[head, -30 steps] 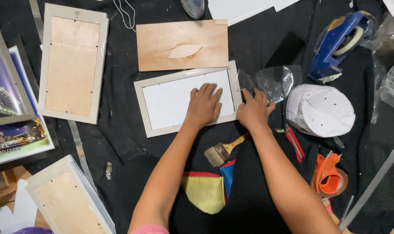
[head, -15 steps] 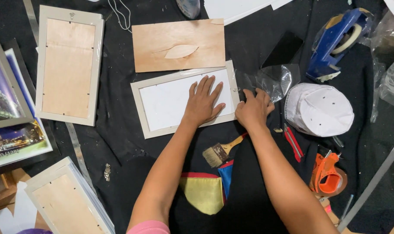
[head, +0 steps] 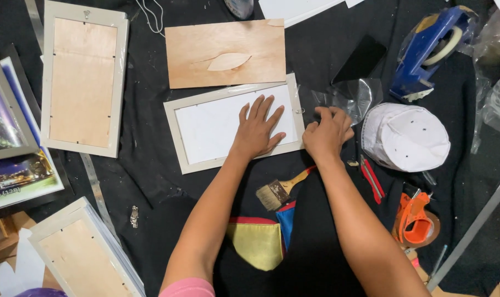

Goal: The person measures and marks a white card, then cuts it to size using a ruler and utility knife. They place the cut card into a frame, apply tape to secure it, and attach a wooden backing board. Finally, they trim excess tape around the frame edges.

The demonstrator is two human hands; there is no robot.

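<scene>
Frame: pale rectangular picture frame [head: 179, 137], smooth white sheet inside, on black cloth [head: 151, 165].
Left hand [head: 256, 132]: open, fingers spread, flat on sheet.
Right hand [head: 328, 133]: curled, pinching frame's right edge.

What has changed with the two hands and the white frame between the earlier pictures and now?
The left hand slid a little left and now lies flat on the white sheet inside the white frame. The right hand curled its fingers at the frame's right edge, by the clear plastic. The plywood board, brush and white cap stayed in place.
</scene>
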